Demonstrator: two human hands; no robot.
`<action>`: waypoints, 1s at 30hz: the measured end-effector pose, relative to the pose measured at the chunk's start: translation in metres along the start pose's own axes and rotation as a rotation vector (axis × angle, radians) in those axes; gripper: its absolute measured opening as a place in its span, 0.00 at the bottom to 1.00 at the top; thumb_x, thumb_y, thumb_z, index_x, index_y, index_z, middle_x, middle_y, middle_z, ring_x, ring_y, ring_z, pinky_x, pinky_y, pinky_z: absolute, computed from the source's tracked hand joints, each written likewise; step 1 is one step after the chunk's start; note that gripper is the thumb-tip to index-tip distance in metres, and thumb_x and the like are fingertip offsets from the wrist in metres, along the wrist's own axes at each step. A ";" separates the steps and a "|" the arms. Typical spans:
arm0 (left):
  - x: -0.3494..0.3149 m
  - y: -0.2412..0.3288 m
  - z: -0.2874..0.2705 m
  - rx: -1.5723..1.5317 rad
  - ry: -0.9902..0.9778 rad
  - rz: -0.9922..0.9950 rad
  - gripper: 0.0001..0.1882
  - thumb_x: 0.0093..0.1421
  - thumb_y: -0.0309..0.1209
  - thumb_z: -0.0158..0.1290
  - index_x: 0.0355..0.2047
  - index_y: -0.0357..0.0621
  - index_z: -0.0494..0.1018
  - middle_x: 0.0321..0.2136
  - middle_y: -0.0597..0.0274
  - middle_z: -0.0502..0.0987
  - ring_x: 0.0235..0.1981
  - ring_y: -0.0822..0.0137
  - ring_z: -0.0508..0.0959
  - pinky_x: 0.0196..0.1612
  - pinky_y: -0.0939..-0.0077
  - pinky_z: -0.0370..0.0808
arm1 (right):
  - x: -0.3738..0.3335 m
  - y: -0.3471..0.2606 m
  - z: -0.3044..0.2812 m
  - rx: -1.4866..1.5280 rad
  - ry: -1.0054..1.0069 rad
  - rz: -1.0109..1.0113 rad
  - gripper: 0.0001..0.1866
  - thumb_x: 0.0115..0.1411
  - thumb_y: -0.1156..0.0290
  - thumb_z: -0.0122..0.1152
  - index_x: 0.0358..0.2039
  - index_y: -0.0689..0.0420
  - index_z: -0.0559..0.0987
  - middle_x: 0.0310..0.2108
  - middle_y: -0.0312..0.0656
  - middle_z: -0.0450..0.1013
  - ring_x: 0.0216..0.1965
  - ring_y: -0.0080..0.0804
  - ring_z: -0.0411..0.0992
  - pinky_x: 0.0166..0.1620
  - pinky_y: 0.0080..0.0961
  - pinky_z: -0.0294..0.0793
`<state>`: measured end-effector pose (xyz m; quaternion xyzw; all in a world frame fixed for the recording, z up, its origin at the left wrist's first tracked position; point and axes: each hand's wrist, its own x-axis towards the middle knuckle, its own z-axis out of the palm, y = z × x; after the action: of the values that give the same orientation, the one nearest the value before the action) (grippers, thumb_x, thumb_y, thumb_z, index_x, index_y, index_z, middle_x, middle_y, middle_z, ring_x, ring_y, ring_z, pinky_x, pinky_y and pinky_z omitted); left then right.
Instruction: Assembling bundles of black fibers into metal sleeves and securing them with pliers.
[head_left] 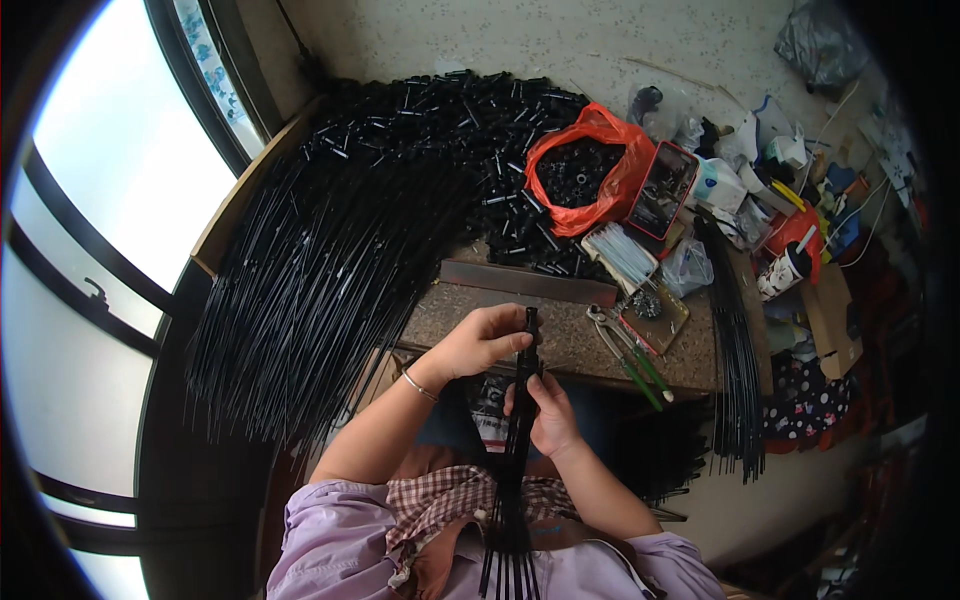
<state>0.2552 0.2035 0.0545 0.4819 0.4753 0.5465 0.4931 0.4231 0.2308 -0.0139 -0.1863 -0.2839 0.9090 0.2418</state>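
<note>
Over my lap, close to the table's near edge, I hold a black umbrella frame (522,385) upright, its thin ribs (512,540) spreading down toward my chest. My left hand (488,340) grips it near its top end, thumb and fingers closed round the dark shaft. Lower down, my right hand (550,415) pinches the same frame between thumb and fingers. Beyond my hands lies a long metal bar (528,282) on the speckled tabletop (480,312). Pliers with green handles (630,358) rest to the right of my hands.
A large heap of black rods (300,290) covers the left, with short black tubes (430,125) behind it. A red plastic bag (600,208) holds small black parts. A phone (663,190), a box of white sticks (620,252) and another rod bundle (735,360) lie to the right.
</note>
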 end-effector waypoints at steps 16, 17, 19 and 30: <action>0.012 0.004 -0.010 0.294 -0.004 0.056 0.14 0.52 0.29 0.58 0.37 0.34 0.72 0.27 0.67 0.75 0.28 0.81 0.70 0.30 0.84 0.70 | 0.009 -0.011 0.004 -0.034 0.000 0.011 0.09 0.56 0.64 0.57 0.32 0.55 0.69 0.27 0.40 0.72 0.26 0.25 0.71 0.31 0.21 0.73; 0.011 0.008 -0.008 0.419 0.030 0.082 0.14 0.51 0.30 0.58 0.36 0.34 0.72 0.25 0.66 0.75 0.25 0.82 0.69 0.28 0.83 0.69 | 0.011 -0.011 0.003 -0.032 0.006 0.012 0.09 0.56 0.64 0.57 0.32 0.55 0.69 0.27 0.40 0.72 0.26 0.25 0.71 0.31 0.21 0.73; 0.009 0.009 -0.006 0.546 0.066 0.111 0.14 0.51 0.30 0.58 0.35 0.35 0.72 0.22 0.65 0.75 0.22 0.82 0.69 0.25 0.83 0.69 | 0.012 -0.013 0.004 -0.021 0.000 0.045 0.09 0.57 0.64 0.57 0.32 0.54 0.69 0.27 0.40 0.72 0.26 0.25 0.71 0.31 0.20 0.73; -0.007 -0.015 -0.002 0.116 0.185 -0.018 0.12 0.58 0.31 0.51 0.39 0.36 0.69 0.30 0.62 0.75 0.34 0.73 0.74 0.38 0.79 0.71 | 0.011 -0.001 0.006 -0.041 0.034 -0.025 0.08 0.57 0.65 0.55 0.33 0.53 0.69 0.26 0.41 0.71 0.25 0.28 0.71 0.30 0.23 0.72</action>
<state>0.2549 0.1977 0.0392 0.4530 0.5540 0.5557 0.4232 0.4110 0.2348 -0.0109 -0.2033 -0.3006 0.8965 0.2541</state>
